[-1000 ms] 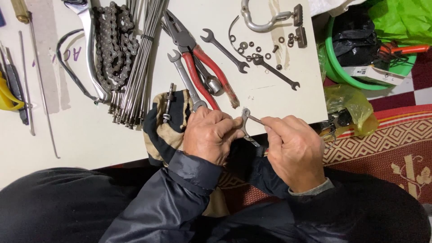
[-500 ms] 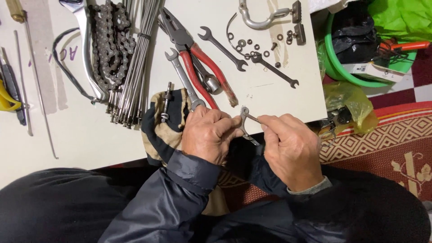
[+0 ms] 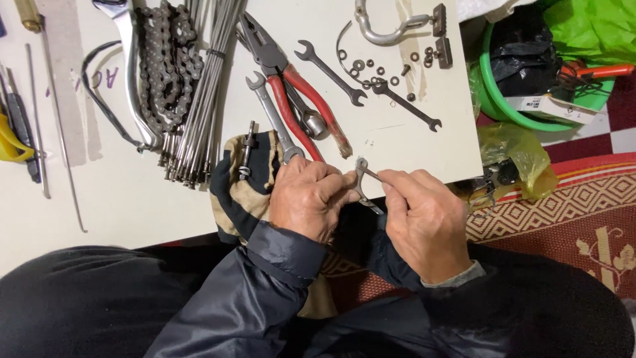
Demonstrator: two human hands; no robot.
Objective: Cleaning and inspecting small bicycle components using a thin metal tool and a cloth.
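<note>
Worked over a white board laid as a bench top, scuffed and marked. Floor beyond covered by a red patterned rug with cream diamond bands; red-and-white tiles showed at far right. Lit evenly from above, soft shadows only.

A small, thin, silvery metal bracket with a round eyelet at its top sits pinched between both hands at the near edge of the white board. It stands tilted, eyelet up, its slim arms splaying downward, lower ends hidden.
</note>
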